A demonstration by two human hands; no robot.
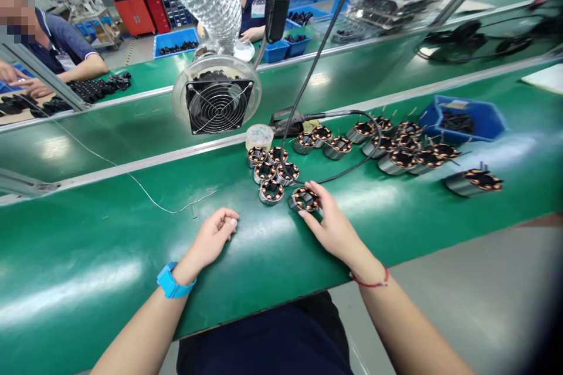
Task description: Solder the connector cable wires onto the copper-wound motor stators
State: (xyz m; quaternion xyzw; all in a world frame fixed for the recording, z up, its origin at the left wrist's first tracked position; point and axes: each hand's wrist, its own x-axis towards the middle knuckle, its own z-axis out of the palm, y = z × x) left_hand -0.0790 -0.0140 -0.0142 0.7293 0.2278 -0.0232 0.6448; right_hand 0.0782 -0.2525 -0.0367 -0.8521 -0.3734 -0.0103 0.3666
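My right hand [338, 230] grips a motor stator [302, 201] from its right side, thumb in front and fingers behind. The stator is a short silver ring with copper windings and a black inside, upright at the green bench top [132, 263]; I cannot tell whether it is slightly lifted. To its left stands a cluster of similar stators [271, 192], close together. My left hand [214, 236] rests on the bench, fingers loosely curled in and thumb against them, with nothing visible in it. It is apart from the stators.
More stators [398, 161] with upright leads stand to the right, one apart [472, 181]. A blue bin [492, 122] holds dark parts. A black cable [334, 175] loops over the bench. A fan [220, 107] on a foil duct hangs ahead. Two people sit across the bench.
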